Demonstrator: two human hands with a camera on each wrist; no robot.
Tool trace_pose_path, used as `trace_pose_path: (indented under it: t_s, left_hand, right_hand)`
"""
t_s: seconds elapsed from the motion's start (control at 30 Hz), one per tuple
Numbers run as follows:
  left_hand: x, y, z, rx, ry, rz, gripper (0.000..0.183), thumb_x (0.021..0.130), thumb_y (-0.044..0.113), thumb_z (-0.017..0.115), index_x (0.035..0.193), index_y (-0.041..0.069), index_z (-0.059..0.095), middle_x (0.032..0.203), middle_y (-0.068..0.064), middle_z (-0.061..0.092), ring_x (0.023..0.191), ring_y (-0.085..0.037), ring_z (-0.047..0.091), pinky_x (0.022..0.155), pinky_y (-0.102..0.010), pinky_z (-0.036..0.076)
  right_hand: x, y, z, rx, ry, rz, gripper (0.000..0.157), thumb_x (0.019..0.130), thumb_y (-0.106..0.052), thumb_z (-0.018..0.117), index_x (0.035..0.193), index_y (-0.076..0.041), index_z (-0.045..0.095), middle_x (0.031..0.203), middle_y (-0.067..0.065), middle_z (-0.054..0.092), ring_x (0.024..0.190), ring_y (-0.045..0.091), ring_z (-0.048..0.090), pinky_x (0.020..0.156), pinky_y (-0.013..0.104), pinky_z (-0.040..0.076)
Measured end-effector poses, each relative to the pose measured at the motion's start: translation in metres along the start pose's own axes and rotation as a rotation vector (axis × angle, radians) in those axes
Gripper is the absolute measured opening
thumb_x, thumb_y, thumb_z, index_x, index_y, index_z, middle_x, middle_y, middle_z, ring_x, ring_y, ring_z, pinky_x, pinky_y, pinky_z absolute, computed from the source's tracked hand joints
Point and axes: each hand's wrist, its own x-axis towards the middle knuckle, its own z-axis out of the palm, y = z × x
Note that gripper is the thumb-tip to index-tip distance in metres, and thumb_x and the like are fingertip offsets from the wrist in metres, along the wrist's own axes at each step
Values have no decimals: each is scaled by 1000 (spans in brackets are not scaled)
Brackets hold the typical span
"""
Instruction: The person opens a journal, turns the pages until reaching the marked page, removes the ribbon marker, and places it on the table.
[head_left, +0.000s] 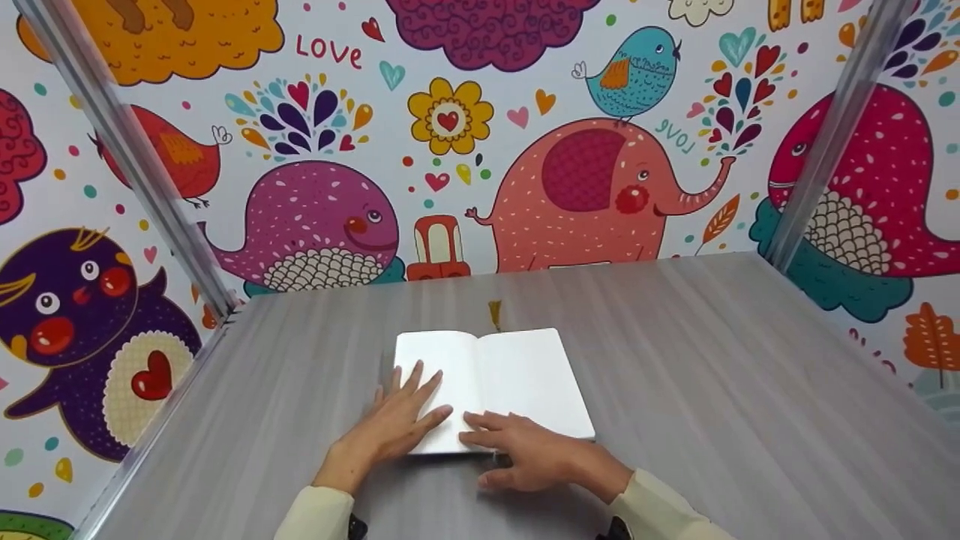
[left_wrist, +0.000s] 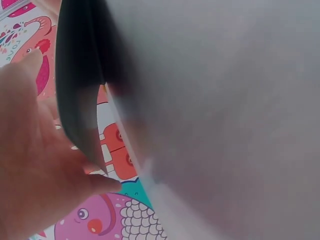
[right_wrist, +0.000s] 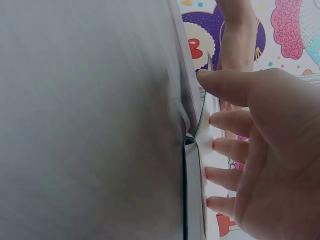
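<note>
A blank notebook [head_left: 529, 375] lies open on the table, white pages up. My left hand [head_left: 401, 420] rests with spread fingers on its left page. My right hand [head_left: 529, 450] lies across the lower edge near the spine, its fingertips on the page and its thumb out over the table. In the left wrist view, the notebook's dark cover [left_wrist: 75, 75] stands beside my left hand [left_wrist: 50, 160]. The right wrist view shows the straight fingers of my right hand [right_wrist: 270, 145] against the pages, with a thin pale strip [right_wrist: 182, 115] hanging at the spine.
The grey wood-grain table [head_left: 712, 360] extends around the notebook. A yellowish tassel [head_left: 495, 315] lies just beyond its top edge. Printed cartoon walls [head_left: 450, 172] and metal posts [head_left: 142, 165] stand behind and at the sides.
</note>
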Motion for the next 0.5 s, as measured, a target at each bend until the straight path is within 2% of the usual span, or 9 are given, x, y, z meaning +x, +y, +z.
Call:
trace_pose_path:
  t_s: [0.17, 0.5]
  left_hand:
    - [1, 0, 2, 17, -26, 4, 70, 101, 58, 44, 157, 17, 34, 168, -17, 15, 155, -48, 3, 121, -68, 6]
    - [5, 5, -2, 23, -108, -53, 72, 99, 53, 52, 157, 13, 35, 166, -25, 15, 152, -54, 9, 121, -67, 13]
  right_hand:
    - [-2, 1, 0, 4, 16, -8, 60, 97, -36, 64, 152, -21, 46, 164, 2, 34, 153, 25, 30, 123, 54, 25]
    - [-6, 3, -6, 2, 9, 40, 55, 98, -37, 64, 148, -18, 51, 160, 4, 41, 151, 24, 34, 119, 60, 28]
